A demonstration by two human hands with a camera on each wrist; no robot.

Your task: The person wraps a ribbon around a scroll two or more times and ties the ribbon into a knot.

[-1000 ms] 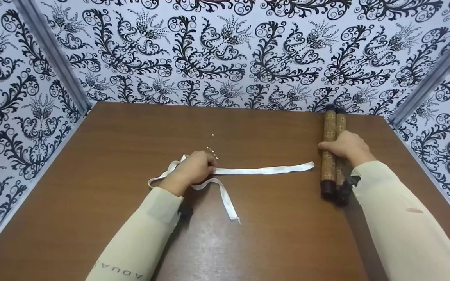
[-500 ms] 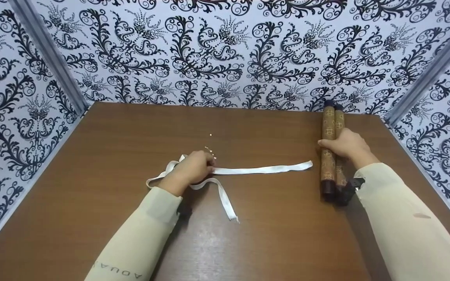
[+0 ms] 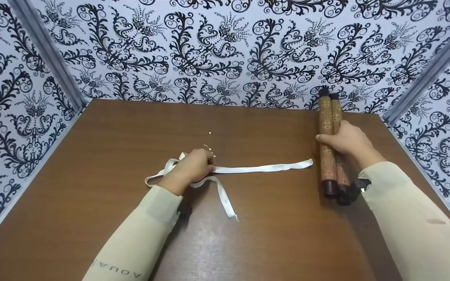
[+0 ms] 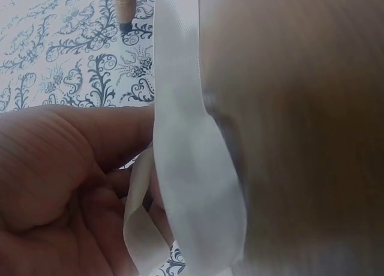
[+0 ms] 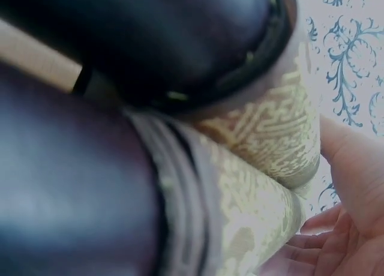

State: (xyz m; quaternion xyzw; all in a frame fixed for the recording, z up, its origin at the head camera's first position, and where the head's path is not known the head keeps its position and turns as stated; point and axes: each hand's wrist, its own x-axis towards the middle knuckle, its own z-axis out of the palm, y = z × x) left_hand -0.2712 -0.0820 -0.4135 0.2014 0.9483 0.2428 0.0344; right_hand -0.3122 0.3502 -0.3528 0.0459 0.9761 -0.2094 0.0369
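My left hand [image 3: 194,167] pinches a white ribbon [image 3: 264,169] on the brown table in the head view. One end of the ribbon runs straight to the right; another trails toward me, and loops lie left of the hand. In the left wrist view the ribbon [image 4: 186,126] passes in front of the thumb and fingers. At the right, my right hand [image 3: 352,140] grips a scroll [image 3: 327,156] of two parallel gold-brown patterned rolls with dark end caps. The thumb lies across the left roll. The right wrist view shows both dark ends close up, with fingers behind the patterned scroll [image 5: 258,222].
The wooden table [image 3: 272,238] meets a wall [image 3: 217,50] with a black scrollwork pattern at the back and both sides. Small bright specks [image 3: 208,147] show just beyond the left hand. A grey corner strip [image 3: 49,54] edges the wall at the left.
My right hand has shifted the scroll slightly up and away in the head view, its far end now overlapping the back wall more. The left hand stays in place on the ribbon.
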